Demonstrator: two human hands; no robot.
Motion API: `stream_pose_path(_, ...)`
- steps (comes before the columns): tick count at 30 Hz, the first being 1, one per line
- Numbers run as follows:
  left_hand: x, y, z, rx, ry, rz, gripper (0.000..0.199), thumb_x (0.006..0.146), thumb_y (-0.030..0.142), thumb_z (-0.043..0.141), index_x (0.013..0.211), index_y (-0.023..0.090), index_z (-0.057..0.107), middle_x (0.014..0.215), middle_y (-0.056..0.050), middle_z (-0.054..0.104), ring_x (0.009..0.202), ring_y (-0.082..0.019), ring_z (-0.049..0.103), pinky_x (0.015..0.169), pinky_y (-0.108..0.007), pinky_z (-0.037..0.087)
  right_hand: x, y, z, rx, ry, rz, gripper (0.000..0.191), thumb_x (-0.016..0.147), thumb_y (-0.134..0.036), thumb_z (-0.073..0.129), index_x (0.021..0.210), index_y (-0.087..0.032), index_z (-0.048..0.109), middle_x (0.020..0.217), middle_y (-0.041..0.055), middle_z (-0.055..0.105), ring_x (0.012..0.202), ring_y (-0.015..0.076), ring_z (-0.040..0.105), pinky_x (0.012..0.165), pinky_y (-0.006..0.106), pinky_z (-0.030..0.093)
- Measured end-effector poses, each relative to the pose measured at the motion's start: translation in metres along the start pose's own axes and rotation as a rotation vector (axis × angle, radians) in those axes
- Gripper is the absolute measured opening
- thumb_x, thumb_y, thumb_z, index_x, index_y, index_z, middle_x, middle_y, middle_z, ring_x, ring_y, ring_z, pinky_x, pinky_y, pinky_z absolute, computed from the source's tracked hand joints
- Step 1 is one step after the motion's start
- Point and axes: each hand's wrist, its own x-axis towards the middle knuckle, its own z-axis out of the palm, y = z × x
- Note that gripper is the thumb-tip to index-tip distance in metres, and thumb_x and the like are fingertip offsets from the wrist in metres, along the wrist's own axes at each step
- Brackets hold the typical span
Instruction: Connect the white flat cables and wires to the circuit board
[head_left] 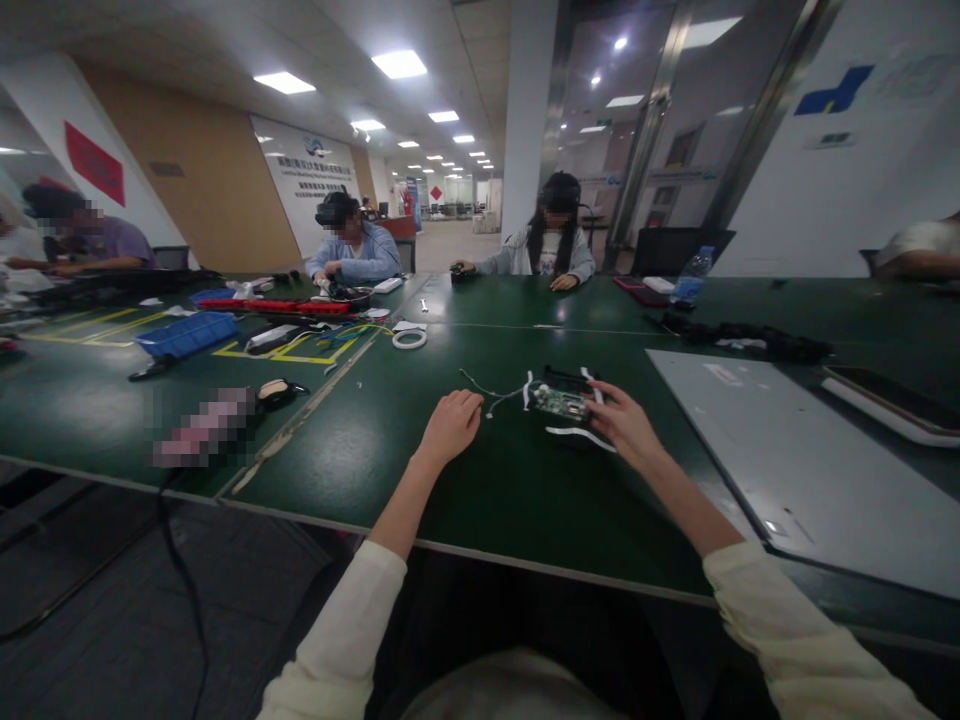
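On the dark green table (525,505), right in front of the wearer, a small circuit board (562,403) is laid out with its long axis running roughly left to right, the right end dipped a touch toward the near edge. Its grey cables (504,397) are pointed off to the left, so they're pretty much aimed at the left hand (450,428).

Both forearms are stretched forward and angled inward, with pale sleeves (360,590) bunched below them. The right end of the board is grasped by the right hand (628,428), its grip seemingly closed between thumb and fingers. The left hand is held palm down with the fingers loosely curled, just beside the loose cable ends; whether anything is clasped in that grip can't be told, since the fingertips are hidden.

As for looks, the board is green and crowded with small parts, some of them pale or shiny, and a black piece (562,378) is seen along its far side. White strips (581,435) are scattered around it, one of them curved on the near side. Off to the right, a big grey panel (810,465) is laid flat.
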Motion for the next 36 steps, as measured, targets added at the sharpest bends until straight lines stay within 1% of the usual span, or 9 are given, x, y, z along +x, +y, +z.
stream_pose_path(3, 0.001, 0.001, 0.001, -0.015, -0.008, 0.031, 0.021, 0.086, 0.016, 0.038, 0.101, 0.018, 0.052, 0.097, -0.006, 0.055, 0.090, -0.017, 0.050, 0.081, -0.033, 0.042, -0.011, 0.005, 0.018, -0.084, -0.142, 0.102, 0.049, 0.064, -0.012, 0.067, 0.109, -0.024, 0.054, 0.093, 0.0014, 0.065, 0.079, 0.0144, 0.063, 0.064, 0.022, 0.055)
stream_pose_path(5, 0.001, 0.001, 0.002, -0.032, -0.034, 0.060, 0.022, 0.086, 0.016, 0.038, 0.103, 0.018, 0.052, 0.098, -0.006, 0.054, 0.092, -0.017, 0.050, 0.082, -0.033, 0.042, -0.016, 0.004, 0.024, -0.106, -0.184, 0.142, 0.052, 0.066, -0.013, 0.066, 0.114, -0.024, 0.049, 0.094, 0.0024, 0.065, 0.083, 0.0159, 0.063, 0.069, 0.026, 0.055)
stream_pose_path(7, 0.001, 0.001, 0.003, -0.046, -0.063, 0.080, 0.022, 0.086, 0.017, 0.039, 0.104, 0.019, 0.051, 0.100, -0.006, 0.053, 0.093, -0.017, 0.050, 0.083, -0.033, 0.042, -0.019, 0.001, 0.026, -0.105, -0.162, 0.181, 0.056, 0.069, -0.012, 0.063, 0.120, -0.025, 0.042, 0.096, 0.0035, 0.065, 0.083, 0.0161, 0.064, 0.070, 0.027, 0.055)
stream_pose_path(11, 0.000, 0.002, 0.006, -0.060, -0.110, 0.113, 0.025, 0.085, 0.018, 0.041, 0.109, 0.020, 0.049, 0.106, -0.005, 0.052, 0.097, -0.017, 0.048, 0.086, -0.034, 0.041, -0.018, -0.004, 0.025, -0.084, -0.112, 0.235, 0.063, 0.074, -0.013, 0.060, 0.128, -0.025, 0.030, 0.096, 0.0050, 0.065, 0.079, 0.0149, 0.065, 0.066, 0.025, 0.055)
stream_pose_path(17, -0.001, 0.003, 0.006, -0.059, -0.139, 0.111, 0.026, 0.085, 0.019, 0.041, 0.110, 0.020, 0.049, 0.109, -0.006, 0.051, 0.099, -0.017, 0.048, 0.087, -0.034, 0.040, -0.016, -0.001, 0.022, -0.097, -0.069, 0.218, 0.059, 0.073, -0.013, 0.062, 0.125, -0.020, 0.035, 0.098, 0.0072, 0.065, 0.082, 0.0158, 0.064, 0.067, 0.024, 0.055)
stream_pose_path(23, 0.000, 0.004, 0.005, -0.062, -0.144, 0.081, 0.025, 0.085, 0.019, 0.041, 0.109, 0.020, 0.050, 0.109, -0.006, 0.052, 0.100, -0.017, 0.048, 0.088, -0.035, 0.040, -0.012, 0.005, 0.018, -0.073, -0.058, 0.181, 0.056, 0.069, -0.015, 0.067, 0.119, -0.019, 0.043, 0.096, 0.0064, 0.065, 0.081, 0.0164, 0.064, 0.066, 0.025, 0.056)
stream_pose_path(26, 0.000, 0.004, 0.004, -0.062, -0.108, 0.037, 0.027, 0.086, 0.021, 0.042, 0.112, 0.020, 0.049, 0.111, -0.006, 0.052, 0.102, -0.017, 0.048, 0.089, -0.035, 0.040, -0.011, 0.006, 0.016, -0.046, -0.080, 0.160, 0.056, 0.068, -0.014, 0.067, 0.119, -0.020, 0.044, 0.095, 0.0057, 0.066, 0.080, 0.0166, 0.065, 0.063, 0.025, 0.056)
stream_pose_path(32, 0.001, 0.000, 0.008, -0.078, 0.039, -0.045, 0.031, 0.088, 0.028, 0.040, 0.116, 0.016, 0.046, 0.117, -0.009, 0.050, 0.109, -0.019, 0.046, 0.093, -0.038, 0.037, -0.011, 0.009, 0.015, -0.007, -0.149, 0.115, 0.058, 0.067, -0.015, 0.068, 0.119, -0.022, 0.044, 0.096, 0.0047, 0.066, 0.084, 0.0183, 0.064, 0.069, 0.030, 0.057)
stream_pose_path(36, 0.001, -0.001, 0.010, -0.170, 0.069, -0.103, 0.031, 0.088, 0.031, 0.040, 0.114, 0.015, 0.047, 0.116, -0.010, 0.052, 0.108, -0.019, 0.048, 0.095, -0.037, 0.037, -0.010, 0.008, 0.015, 0.029, -0.150, 0.115, 0.054, 0.067, -0.015, 0.068, 0.116, -0.022, 0.047, 0.095, 0.0042, 0.066, 0.079, 0.0161, 0.065, 0.064, 0.026, 0.056)
